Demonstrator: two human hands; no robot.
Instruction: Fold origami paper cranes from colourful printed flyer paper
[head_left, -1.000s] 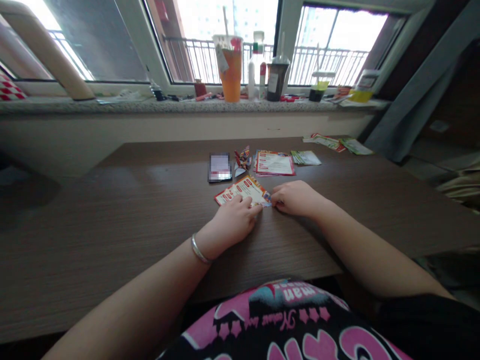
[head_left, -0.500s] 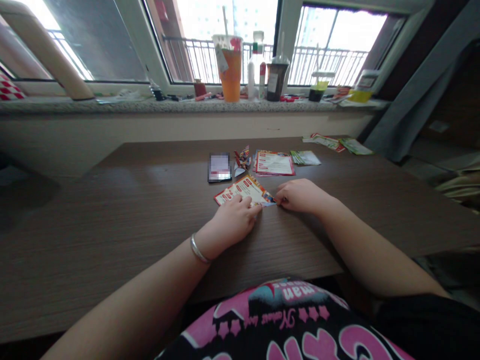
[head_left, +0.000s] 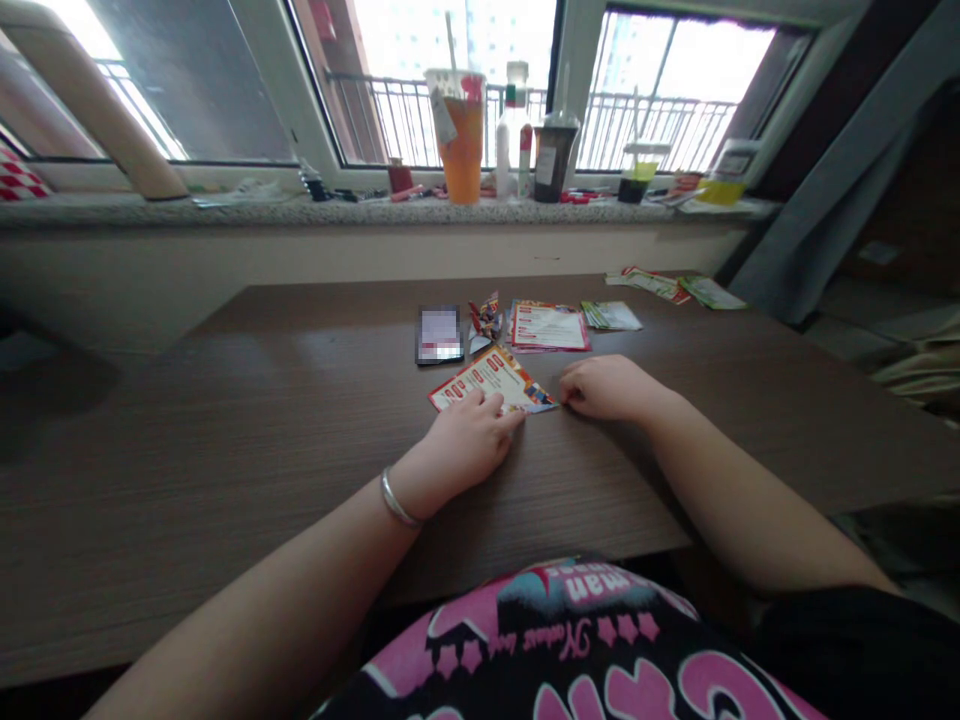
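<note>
A printed leaflet (head_left: pixel 489 376) with a red border and cream middle lies on the table, its lower edge folded along a slant toward a pointed right corner. Across its lower edge rests my left hand (head_left: pixel 474 432), fingers spread and pressing down on the paper. My right hand (head_left: pixel 604 388) is at the pointed corner with its fingers curled together. Whether the corner tip is between those fingers is hidden. Just behind the leaflet is a small folded paper piece (head_left: pixel 486 318), standing up in several points. To its right lies a stack of similar leaflets (head_left: pixel 550 327).
A phone (head_left: pixel 439 336) with a blurred screen lies left of the folded piece. Green-edged papers (head_left: pixel 612 316) sit right of the stack, and more printed papers (head_left: pixel 712 293) are at the far right. Drinks, including an orange cup (head_left: pixel 460 150), line the windowsill (head_left: pixel 360 212).
My right hand has shifted slightly right and away from me, so more of the leaflet's pointed corner shows. My left hand has stayed in place.
</note>
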